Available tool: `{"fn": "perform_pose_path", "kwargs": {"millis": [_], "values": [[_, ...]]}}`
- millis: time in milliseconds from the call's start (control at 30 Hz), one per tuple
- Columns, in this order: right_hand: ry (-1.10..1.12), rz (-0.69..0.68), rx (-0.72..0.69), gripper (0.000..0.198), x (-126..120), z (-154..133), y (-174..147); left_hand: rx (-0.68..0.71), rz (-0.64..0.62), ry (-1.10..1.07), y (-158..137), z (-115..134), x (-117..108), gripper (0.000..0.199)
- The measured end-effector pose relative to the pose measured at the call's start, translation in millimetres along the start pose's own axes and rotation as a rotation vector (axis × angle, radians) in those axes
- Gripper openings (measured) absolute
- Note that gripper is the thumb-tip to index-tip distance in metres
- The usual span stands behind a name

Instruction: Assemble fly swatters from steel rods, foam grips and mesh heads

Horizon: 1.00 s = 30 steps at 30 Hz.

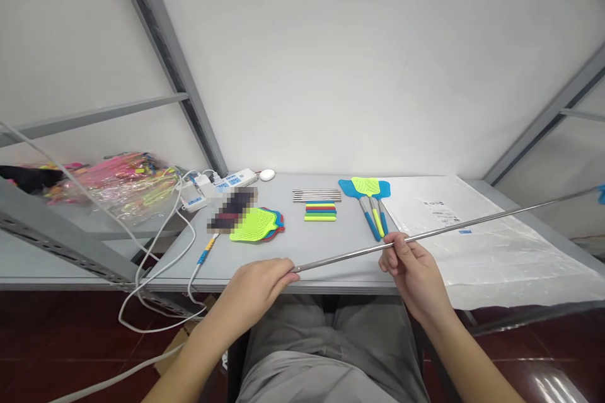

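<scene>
One long metal rod [425,234] runs slantwise above the table's [326,252] front edge; my left hand [262,283] pinches its near end and my right hand [411,264] grips it farther along. Beyond lie assembled fly swatters [371,201], coloured grips [320,210] and swatter heads [258,225]

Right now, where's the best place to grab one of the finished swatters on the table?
Take a finished swatter by its coloured handle, coming from the near table edge. The handles point toward the person and lie flat; the mesh heads overlap at the far end.
</scene>
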State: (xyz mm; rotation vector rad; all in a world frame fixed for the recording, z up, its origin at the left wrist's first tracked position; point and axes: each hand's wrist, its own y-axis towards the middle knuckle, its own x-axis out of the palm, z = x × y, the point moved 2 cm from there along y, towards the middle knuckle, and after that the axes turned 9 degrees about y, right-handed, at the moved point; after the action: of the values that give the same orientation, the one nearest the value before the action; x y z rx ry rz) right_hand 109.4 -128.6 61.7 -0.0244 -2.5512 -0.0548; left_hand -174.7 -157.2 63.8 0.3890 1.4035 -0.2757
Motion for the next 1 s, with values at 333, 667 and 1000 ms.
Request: {"fn": "perform_pose_path", "kwargs": {"millis": [333,667,1000], "values": [[0.015,0.139,-0.112,0.028,-18.8,-10.8,2.4,-0.129,0.432,0.044,-4.5,-40.7,0.6,0.03],[0.097,0.183,-0.14,0.025,-23.4,-17.0,4.7,-0.217,0.708,-0.092,-18.2,-48.1,2.6,0.024],[-0.069,-0.057,0.016,0.029,20.3,25.1,-18.6,-0.143,0.562,-0.223,-2.0,-6.0,18.9,0.029]]}}
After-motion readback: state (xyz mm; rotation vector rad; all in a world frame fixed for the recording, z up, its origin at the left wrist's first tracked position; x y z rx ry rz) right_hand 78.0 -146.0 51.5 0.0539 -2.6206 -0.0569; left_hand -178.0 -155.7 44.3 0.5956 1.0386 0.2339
